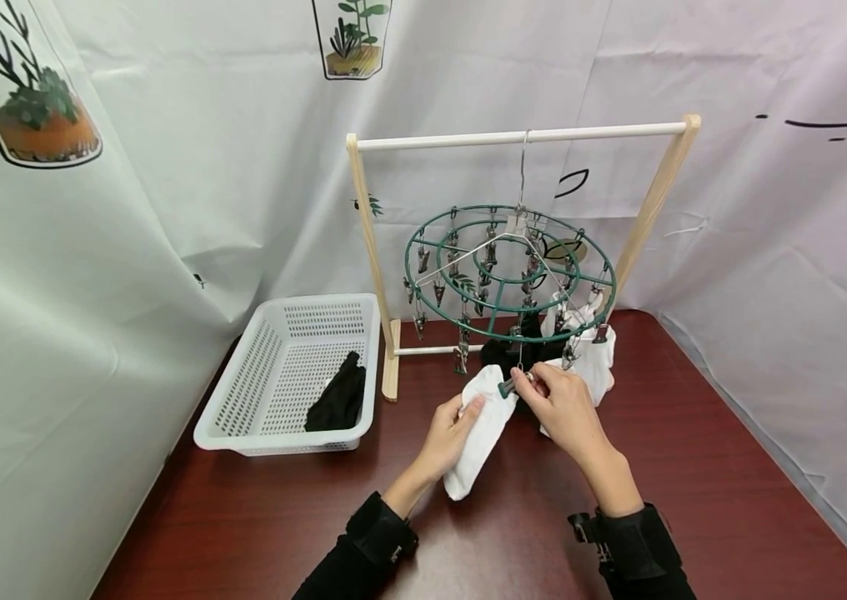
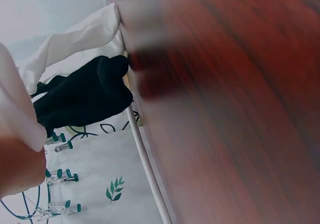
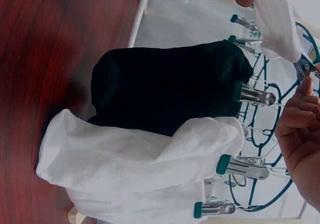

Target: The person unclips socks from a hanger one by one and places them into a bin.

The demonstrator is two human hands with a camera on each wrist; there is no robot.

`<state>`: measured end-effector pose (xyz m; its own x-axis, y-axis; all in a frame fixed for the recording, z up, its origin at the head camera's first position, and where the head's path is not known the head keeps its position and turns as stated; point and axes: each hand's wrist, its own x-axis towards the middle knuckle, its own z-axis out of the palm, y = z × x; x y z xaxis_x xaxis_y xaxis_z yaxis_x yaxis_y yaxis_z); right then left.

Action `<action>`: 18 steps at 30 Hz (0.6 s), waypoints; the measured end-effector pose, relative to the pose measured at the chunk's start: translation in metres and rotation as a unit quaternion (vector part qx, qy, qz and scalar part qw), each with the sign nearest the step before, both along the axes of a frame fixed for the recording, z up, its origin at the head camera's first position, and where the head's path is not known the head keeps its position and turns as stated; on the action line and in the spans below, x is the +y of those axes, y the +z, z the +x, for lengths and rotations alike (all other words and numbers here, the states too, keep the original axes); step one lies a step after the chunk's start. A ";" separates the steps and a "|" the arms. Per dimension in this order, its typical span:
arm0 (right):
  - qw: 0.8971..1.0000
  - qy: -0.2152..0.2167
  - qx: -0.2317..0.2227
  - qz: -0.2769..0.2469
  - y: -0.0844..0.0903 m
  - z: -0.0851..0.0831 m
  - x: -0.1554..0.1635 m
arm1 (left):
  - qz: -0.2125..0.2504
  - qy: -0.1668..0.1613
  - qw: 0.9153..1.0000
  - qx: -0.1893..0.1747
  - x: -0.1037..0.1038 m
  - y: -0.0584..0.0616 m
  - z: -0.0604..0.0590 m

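Note:
A white sock (image 1: 485,433) hangs slanted from my left hand (image 1: 444,437), whose thumb and fingers grip it along the side. Beside its top edge, my right hand (image 1: 564,410) pinches a metal clip (image 3: 304,66) with green tips. The clip belongs to a round green drying hanger (image 1: 496,310). In the right wrist view the clip meets the sock's upper end. Close by hang a black sock (image 3: 165,88) and white socks (image 3: 135,154), held by other clips. The left wrist view shows only part of my left hand (image 2: 20,166) at its edge.
The hanger hooks over the white bar (image 1: 446,142) of a wooden stand (image 1: 367,225). Several bare clips dangle from its rings. To the left, a white plastic basket (image 1: 217,435) holds a black cloth item (image 1: 341,396). Everything stands on a dark red table (image 1: 701,467).

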<state>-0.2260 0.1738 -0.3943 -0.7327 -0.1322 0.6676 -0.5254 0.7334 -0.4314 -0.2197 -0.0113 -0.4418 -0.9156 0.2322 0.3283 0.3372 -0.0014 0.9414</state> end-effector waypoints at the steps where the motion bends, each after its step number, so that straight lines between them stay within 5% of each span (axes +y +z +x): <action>1: 1.000 0.001 0.003 0.001 0.000 0.000 0.000 | 0.000 0.001 1.000 0.001 0.000 0.000 0.000; 18: 0.991 0.056 0.118 0.002 -0.002 -0.006 0.002 | 0.010 -0.006 1.000 -0.007 -0.002 -0.001 0.000</action>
<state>-0.2319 0.1760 -0.3962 -0.5359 -0.2079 0.8183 -0.6903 0.6660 -0.2829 -0.2196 -0.0134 -0.4427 -0.9170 0.2369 0.3209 0.3247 -0.0236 0.9455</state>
